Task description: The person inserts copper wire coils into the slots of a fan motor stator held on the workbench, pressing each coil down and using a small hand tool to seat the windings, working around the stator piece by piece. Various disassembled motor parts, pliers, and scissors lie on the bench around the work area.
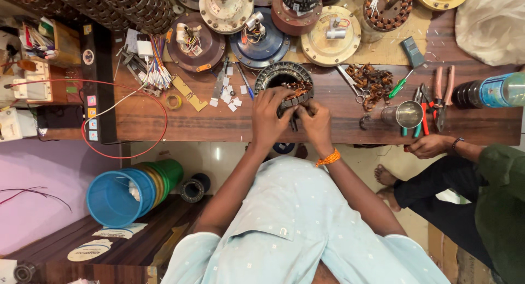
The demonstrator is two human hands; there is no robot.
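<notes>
A dark ring-shaped fan stator with copper-coloured wire windings (284, 82) lay near the front edge of the brown wooden worktop (328, 122), just above the middle of the frame. Its slotted metal rim showed grey-black, and coils of copper wire filled the part nearest the person. The left hand (270, 117) and the right hand (315, 121) rested side by side on the ring's lower edge, fingers (284, 95) curled narrowly and pinching at the windings; what lay between the fingertips could not be made out. An orange thread band circled the right wrist.

To the right of the ring, a small steel cup (406, 114) stood on the worktop, its inside too dim to read, and a clear plastic bottle with a blue label (492, 91) lay on its side at the right edge. In the lower left of the frame, a stack of plastic buckets, blue outermost (126, 193), lay tipped on its side with a scrap of white inside.

Round fan motor housings (257, 40) lined the top of the frame, with red-handled pliers (443, 95) at right. Another person's hand (429, 146) gripped the worktop's edge at right.
</notes>
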